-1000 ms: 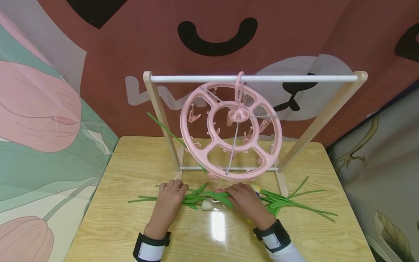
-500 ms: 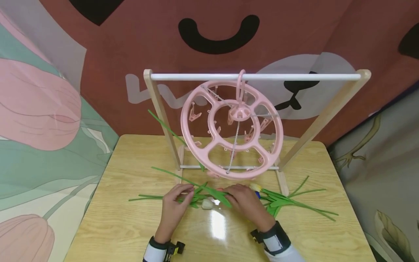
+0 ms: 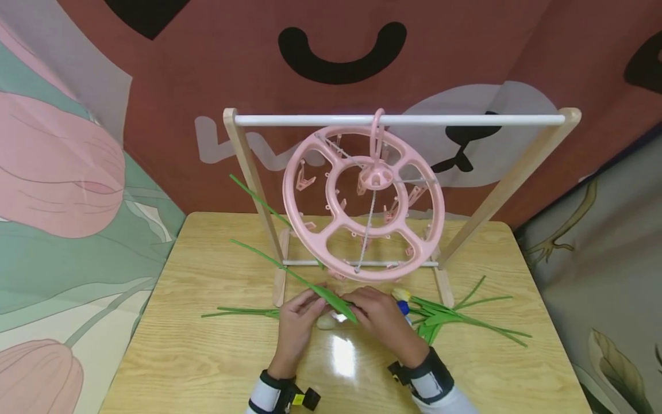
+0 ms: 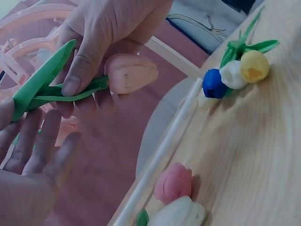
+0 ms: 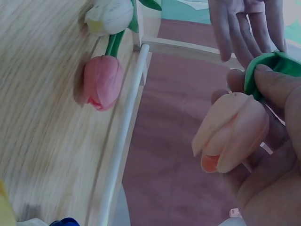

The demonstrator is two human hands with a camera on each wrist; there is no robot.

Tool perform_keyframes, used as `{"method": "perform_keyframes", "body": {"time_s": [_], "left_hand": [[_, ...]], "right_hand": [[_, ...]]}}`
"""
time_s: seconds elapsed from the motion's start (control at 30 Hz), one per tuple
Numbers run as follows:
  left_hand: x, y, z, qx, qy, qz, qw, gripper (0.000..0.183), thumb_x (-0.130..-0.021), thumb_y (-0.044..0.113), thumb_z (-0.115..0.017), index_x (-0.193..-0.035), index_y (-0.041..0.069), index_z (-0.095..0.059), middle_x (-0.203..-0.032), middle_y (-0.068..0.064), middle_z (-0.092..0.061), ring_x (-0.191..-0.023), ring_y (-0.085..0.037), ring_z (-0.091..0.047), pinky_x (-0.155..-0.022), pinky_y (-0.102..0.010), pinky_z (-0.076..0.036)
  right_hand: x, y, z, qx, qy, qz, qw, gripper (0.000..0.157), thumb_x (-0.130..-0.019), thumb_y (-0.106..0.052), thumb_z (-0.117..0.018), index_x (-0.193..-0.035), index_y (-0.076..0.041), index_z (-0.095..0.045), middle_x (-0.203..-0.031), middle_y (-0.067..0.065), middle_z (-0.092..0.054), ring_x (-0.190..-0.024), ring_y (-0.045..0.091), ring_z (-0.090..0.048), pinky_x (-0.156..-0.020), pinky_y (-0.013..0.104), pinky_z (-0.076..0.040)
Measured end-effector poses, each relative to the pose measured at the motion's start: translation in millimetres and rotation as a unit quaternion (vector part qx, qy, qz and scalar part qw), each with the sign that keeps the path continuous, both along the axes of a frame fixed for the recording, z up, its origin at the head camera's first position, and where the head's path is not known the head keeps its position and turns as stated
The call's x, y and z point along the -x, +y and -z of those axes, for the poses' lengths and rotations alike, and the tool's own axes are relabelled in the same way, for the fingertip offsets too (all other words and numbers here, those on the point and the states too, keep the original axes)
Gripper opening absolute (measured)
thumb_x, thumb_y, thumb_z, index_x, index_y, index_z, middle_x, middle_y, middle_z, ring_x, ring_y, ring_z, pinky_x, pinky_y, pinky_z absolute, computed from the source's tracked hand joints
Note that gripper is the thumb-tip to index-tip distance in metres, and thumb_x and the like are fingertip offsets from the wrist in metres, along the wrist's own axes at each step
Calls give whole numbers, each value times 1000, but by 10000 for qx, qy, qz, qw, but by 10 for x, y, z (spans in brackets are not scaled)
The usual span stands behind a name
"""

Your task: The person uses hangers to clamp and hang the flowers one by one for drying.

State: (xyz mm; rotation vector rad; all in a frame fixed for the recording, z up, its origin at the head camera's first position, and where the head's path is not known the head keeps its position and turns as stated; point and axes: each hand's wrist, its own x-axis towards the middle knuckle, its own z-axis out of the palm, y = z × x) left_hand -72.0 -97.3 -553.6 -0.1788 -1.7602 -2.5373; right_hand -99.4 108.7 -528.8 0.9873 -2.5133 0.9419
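An artificial tulip with a peach bloom (image 5: 235, 132) is up off the table, its long green stem (image 3: 264, 253) slanting toward the back left. My right hand (image 3: 383, 316) pinches the stem just below the bloom, thumb in front. Beside it, my left hand (image 3: 299, 325) has the green leaf (image 4: 47, 77) and stem between its thumb and fingers, the other fingers spread fairly straight. Under the hands lie a pink tulip (image 5: 103, 82) and a white tulip (image 4: 178, 213) on the table. The head view hides the peach bloom behind my right hand.
A pink round clip hanger (image 3: 289, 201) hangs from the white bar (image 3: 465, 120) of a wooden stand, behind the hands. Another green stem (image 3: 256, 198) slants up at its left. At right lie blue (image 4: 214, 84), white (image 4: 233, 74) and yellow (image 4: 255, 67) tulips on the table (image 3: 170, 356).
My left hand has moved right from the stems at left, toward my right hand. The peach tulip's stem has lifted off the table and swung up; my right hand stays nearly in place.
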Motion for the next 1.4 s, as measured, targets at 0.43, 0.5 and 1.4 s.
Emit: {"method": "perform_keyframes", "body": {"time_s": [0.43,0.5,1.4], "left_hand": [[18,62,-82,244,680,-184,9972,16,-94,-11,-64,-108,-17,-58,-113,-16,-74,-107,-18,-73,-95,-31,-61],[22,51,-81,349,756,-247,9962,15,-93,-12,-65,-106,-15,-59,-109,-14,-76,-103,-16,-74,-91,-30,-63],[59,89,-152,1572,1392,-1220,9701,23,-82,-16,-76,-101,-4,-70,-92,-21,-73,-83,-7,-73,-65,-31,-66]], "right_hand": [[-10,72,-135,-434,110,17,9990,40,-88,1,-76,-126,-9,-71,-129,10,-67,-120,29,-65,-99,42,-60],[-20,83,-162,-508,222,189,9983,54,-85,13,-66,-135,-8,-66,-142,15,-59,-129,34,-59,-103,44,-58],[138,-337,-452,3663,-1130,-39,9236,39,-81,15,-76,-116,4,-62,-110,14,-66,-95,7,-65,-84,22,-61]]}}
